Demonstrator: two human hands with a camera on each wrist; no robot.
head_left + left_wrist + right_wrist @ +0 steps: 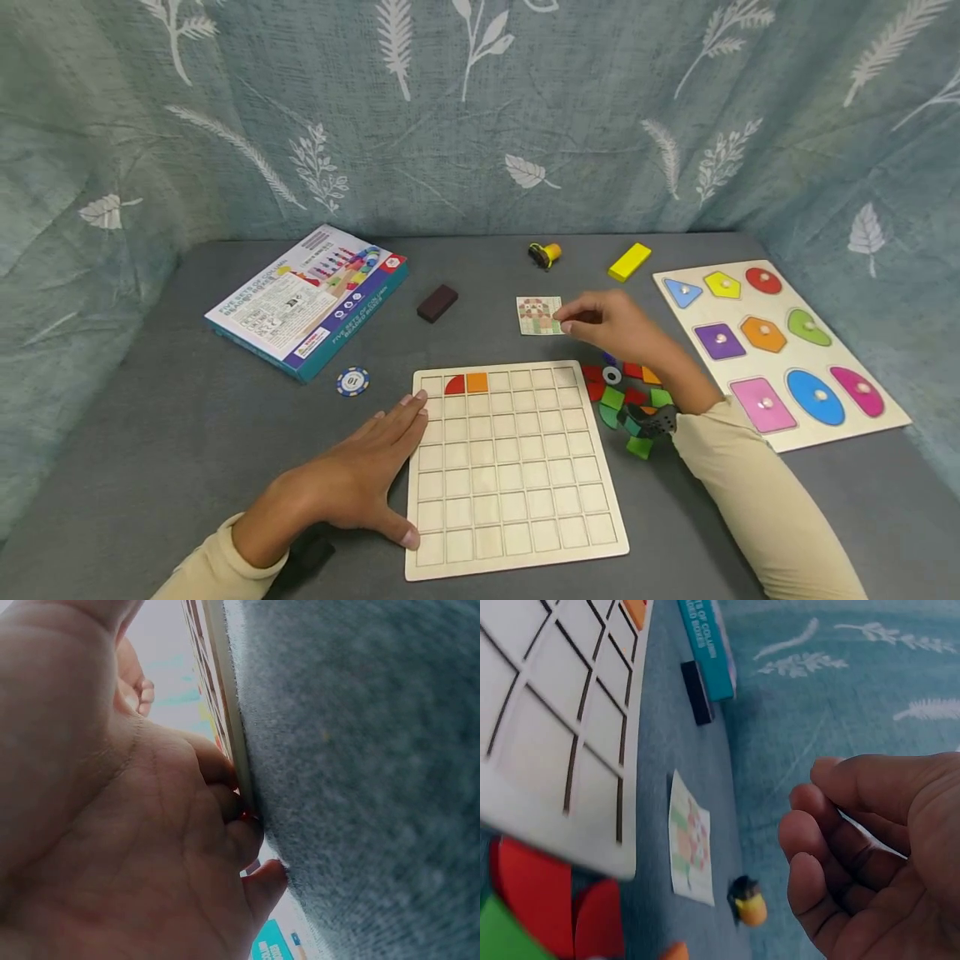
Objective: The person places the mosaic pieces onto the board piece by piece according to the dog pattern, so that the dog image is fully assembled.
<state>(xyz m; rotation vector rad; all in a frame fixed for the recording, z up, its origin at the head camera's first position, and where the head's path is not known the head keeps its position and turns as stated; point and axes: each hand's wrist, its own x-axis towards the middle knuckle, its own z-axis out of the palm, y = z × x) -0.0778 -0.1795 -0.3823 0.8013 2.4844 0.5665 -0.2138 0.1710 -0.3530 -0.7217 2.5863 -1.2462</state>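
Observation:
A pale wooden grid board [510, 471] lies flat on the table, a red quarter-circle piece [455, 385] and an orange square piece [477, 382] in its top row. My left hand [360, 471] rests along the board's left edge, fingers extended and thumb spread. In the left wrist view its fingers [244, 840] meet the board's side [234, 727]. My right hand [611, 325] hovers by the right edge of a small printed card [537, 317]. The right wrist view shows its fingers [802, 836] loosely curled, holding nothing, apart from the card [690, 847].
Several coloured pieces [611, 396] lie right of the board, partly under my right wrist. A shape puzzle [780, 358] is farther right. Behind are a dark block [437, 303], a yellow block [629, 262] and a small yellow-and-black toy [545, 255]. A box [307, 300] and poker chip [352, 382] sit left.

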